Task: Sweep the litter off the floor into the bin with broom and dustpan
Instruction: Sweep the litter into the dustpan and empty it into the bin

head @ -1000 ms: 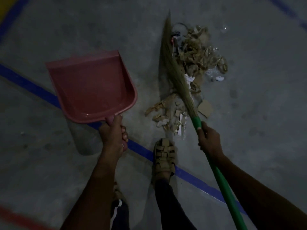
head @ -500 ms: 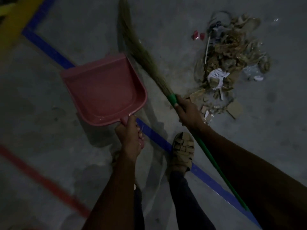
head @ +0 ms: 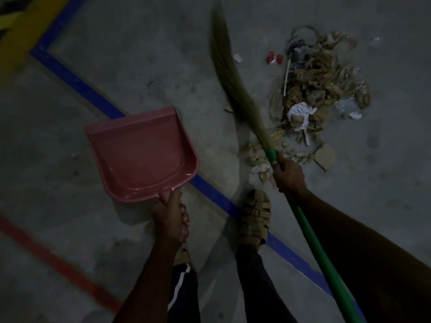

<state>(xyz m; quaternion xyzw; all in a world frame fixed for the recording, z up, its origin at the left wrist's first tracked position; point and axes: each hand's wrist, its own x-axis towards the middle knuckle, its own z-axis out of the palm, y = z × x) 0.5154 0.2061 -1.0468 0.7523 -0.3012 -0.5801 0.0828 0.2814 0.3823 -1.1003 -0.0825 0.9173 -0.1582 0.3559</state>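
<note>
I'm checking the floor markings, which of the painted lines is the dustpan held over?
The blue line. The pink dustpan, gripped by the left hand, overlaps it; the red line and yellow stripe lie apart.

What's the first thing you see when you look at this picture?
The pink dustpan, held by its handle in the left hand, stands out against the dark grey floor. To its right, the right hand grips a green-handled broom beside a brown litter pile. A blue line crosses the floor.
</note>
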